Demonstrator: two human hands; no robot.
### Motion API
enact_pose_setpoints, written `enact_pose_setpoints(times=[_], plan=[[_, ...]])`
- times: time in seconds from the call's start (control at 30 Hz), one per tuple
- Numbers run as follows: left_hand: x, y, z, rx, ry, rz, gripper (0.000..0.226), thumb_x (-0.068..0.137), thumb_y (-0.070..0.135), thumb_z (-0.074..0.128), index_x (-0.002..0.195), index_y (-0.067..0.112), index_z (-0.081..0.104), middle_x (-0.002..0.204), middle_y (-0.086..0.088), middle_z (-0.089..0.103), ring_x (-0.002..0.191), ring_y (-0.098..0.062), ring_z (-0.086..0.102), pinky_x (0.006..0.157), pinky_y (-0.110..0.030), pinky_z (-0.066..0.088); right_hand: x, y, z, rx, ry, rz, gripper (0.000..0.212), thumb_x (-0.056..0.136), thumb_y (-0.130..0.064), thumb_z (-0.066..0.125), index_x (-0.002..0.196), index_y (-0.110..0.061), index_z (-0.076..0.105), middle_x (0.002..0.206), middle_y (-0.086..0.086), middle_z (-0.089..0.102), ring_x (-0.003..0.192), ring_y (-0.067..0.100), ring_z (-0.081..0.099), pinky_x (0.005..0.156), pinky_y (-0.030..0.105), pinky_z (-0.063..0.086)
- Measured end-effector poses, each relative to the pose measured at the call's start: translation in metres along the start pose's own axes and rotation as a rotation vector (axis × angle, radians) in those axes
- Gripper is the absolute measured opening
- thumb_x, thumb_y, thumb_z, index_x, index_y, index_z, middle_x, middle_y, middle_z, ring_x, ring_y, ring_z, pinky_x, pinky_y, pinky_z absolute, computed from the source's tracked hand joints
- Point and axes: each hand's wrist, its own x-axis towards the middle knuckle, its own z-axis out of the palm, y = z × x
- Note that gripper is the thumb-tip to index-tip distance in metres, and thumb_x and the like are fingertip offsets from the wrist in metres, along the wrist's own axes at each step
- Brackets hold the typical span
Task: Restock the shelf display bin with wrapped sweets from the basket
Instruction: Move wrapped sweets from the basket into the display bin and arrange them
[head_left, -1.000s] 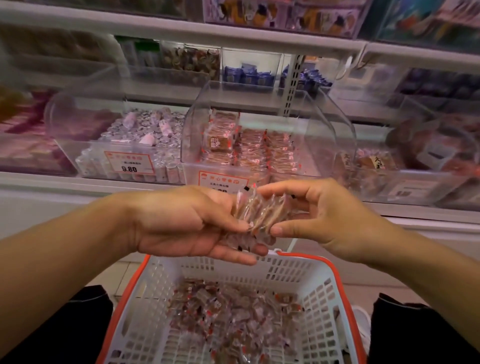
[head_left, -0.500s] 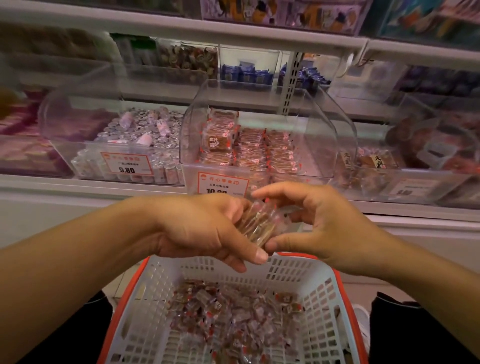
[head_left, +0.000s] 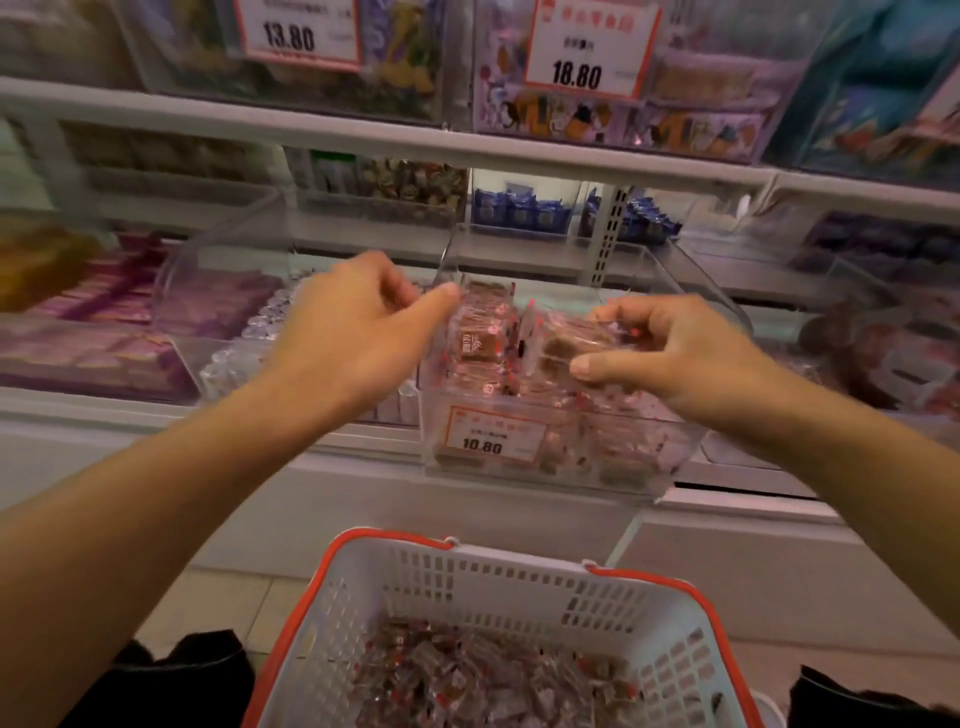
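Note:
A clear display bin (head_left: 644, 457) with a 10.80 price tag stands on the middle shelf, holding rows of brown wrapped sweets (head_left: 480, 343). My right hand (head_left: 670, 353) is over the bin and grips a stack of wrapped sweets (head_left: 576, 343) between thumb and fingers. At the bin's left rim, my left hand (head_left: 358, 327) has its fingers loosely curled, the thumb touching the standing sweets; it holds nothing that I can see. Below, a white basket (head_left: 498, 587) with an orange rim holds a heap of loose wrapped sweets (head_left: 488, 680).
Left of the target bin stands another clear bin (head_left: 228, 291) with small silvery sweets. Further bins flank it on the right (head_left: 893, 364). Shelves above carry packets and price tags 13.80 (head_left: 291, 36) and 18.80 (head_left: 576, 73). The basket sits close in front of the shelf base.
Both hands rose from above the basket to the display bin. The stack of sweets passed fully into my right hand, and my left hand came off it.

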Motion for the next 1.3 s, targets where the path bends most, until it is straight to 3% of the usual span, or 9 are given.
enact_pose_setpoints(times=[0.07, 0.13, 0.33, 0.5, 0.63, 0.73, 0.83, 1.13, 1.3], plan=[[0.009, -0.015, -0.003, 0.227, 0.011, 0.036, 0.036, 0.085, 0.051, 0.063, 0.071, 0.019, 0.065, 0.063, 0.001, 0.067, 0.062, -0.015, 0.064, 0.066, -0.035, 0.053, 0.034, 0.003, 0.009, -0.113, 0.022, 0.060, 0.025, 0.070, -0.037, 0.085, 0.089, -0.024, 0.072, 0.079, -0.009, 0.074, 0.063, 0.005, 0.068, 0.052, 0.017, 0.050], [0.013, -0.022, 0.001, 0.226, -0.213, -0.039, 0.042, 0.087, 0.051, 0.062, 0.068, 0.014, 0.070, 0.065, -0.005, 0.071, 0.063, -0.021, 0.068, 0.075, -0.044, 0.058, 0.065, 0.007, 0.025, -0.180, -0.007, 0.088, 0.028, 0.072, -0.034, 0.085, 0.088, -0.016, 0.072, 0.077, -0.002, 0.074, 0.063, 0.009, 0.068, 0.059, 0.027, 0.053], [0.018, -0.035, 0.012, 0.239, -0.289, 0.046, 0.039, 0.094, 0.042, 0.057, 0.066, 0.017, 0.068, 0.067, -0.001, 0.071, 0.062, -0.018, 0.066, 0.070, -0.039, 0.057, 0.121, 0.013, 0.070, -0.441, -0.078, 0.010, 0.027, 0.069, -0.032, 0.089, 0.074, -0.022, 0.064, 0.066, -0.010, 0.061, 0.056, 0.002, 0.056, 0.044, 0.013, 0.036], [0.017, -0.039, 0.016, 0.296, -0.292, 0.114, 0.039, 0.097, 0.036, 0.051, 0.066, 0.016, 0.062, 0.074, -0.004, 0.071, 0.070, -0.021, 0.064, 0.072, -0.039, 0.054, 0.131, 0.018, 0.076, -0.837, -0.115, -0.245, 0.046, 0.075, -0.050, 0.079, 0.111, -0.023, 0.069, 0.110, -0.001, 0.059, 0.099, 0.019, 0.054, 0.082, 0.034, 0.046], [0.018, -0.040, 0.013, 0.275, -0.308, 0.126, 0.038, 0.097, 0.037, 0.051, 0.068, 0.016, 0.064, 0.074, -0.004, 0.070, 0.069, -0.021, 0.065, 0.072, -0.040, 0.054, 0.137, 0.020, 0.075, -1.047, -0.287, -0.274, 0.076, 0.091, -0.053, 0.059, 0.154, -0.021, 0.030, 0.163, 0.008, 0.017, 0.149, 0.028, 0.016, 0.122, 0.043, 0.017], [0.017, -0.039, 0.014, 0.279, -0.305, 0.134, 0.037, 0.098, 0.036, 0.050, 0.070, 0.016, 0.065, 0.073, -0.004, 0.070, 0.068, -0.020, 0.064, 0.071, -0.040, 0.055, 0.143, 0.024, 0.077, -1.104, -0.491, -0.152, 0.080, 0.101, -0.054, 0.034, 0.157, -0.013, -0.007, 0.165, 0.007, -0.011, 0.151, 0.021, -0.011, 0.123, 0.037, -0.002], [0.017, -0.040, 0.016, 0.265, -0.304, 0.116, 0.037, 0.098, 0.036, 0.050, 0.070, 0.016, 0.065, 0.072, -0.003, 0.070, 0.067, -0.020, 0.064, 0.071, -0.041, 0.056, 0.147, 0.022, 0.081, -1.099, -0.575, -0.065, 0.082, 0.101, -0.058, 0.023, 0.154, -0.013, -0.018, 0.162, 0.006, -0.024, 0.149, 0.019, -0.021, 0.124, 0.048, 0.000], [0.018, -0.042, 0.019, 0.267, -0.279, 0.118, 0.035, 0.096, 0.040, 0.051, 0.076, 0.017, 0.067, 0.069, -0.002, 0.070, 0.067, -0.019, 0.065, 0.069, -0.039, 0.055, 0.152, 0.028, 0.079, -1.024, -0.476, -0.091, 0.087, 0.096, -0.067, 0.023, 0.157, -0.015, -0.010, 0.164, 0.006, -0.014, 0.151, 0.019, -0.012, 0.124, 0.045, 0.003], [0.011, -0.040, 0.016, 0.281, -0.168, 0.100, 0.024, 0.089, 0.047, 0.056, 0.083, 0.024, 0.056, 0.068, 0.002, 0.063, 0.069, -0.018, 0.059, 0.058, -0.032, 0.041, 0.138, 0.003, 0.067, -0.875, -0.307, -0.106, 0.079, 0.097, -0.059, 0.037, 0.154, -0.006, 0.023, 0.163, 0.015, 0.017, 0.151, 0.027, 0.013, 0.122, 0.039, 0.015]])
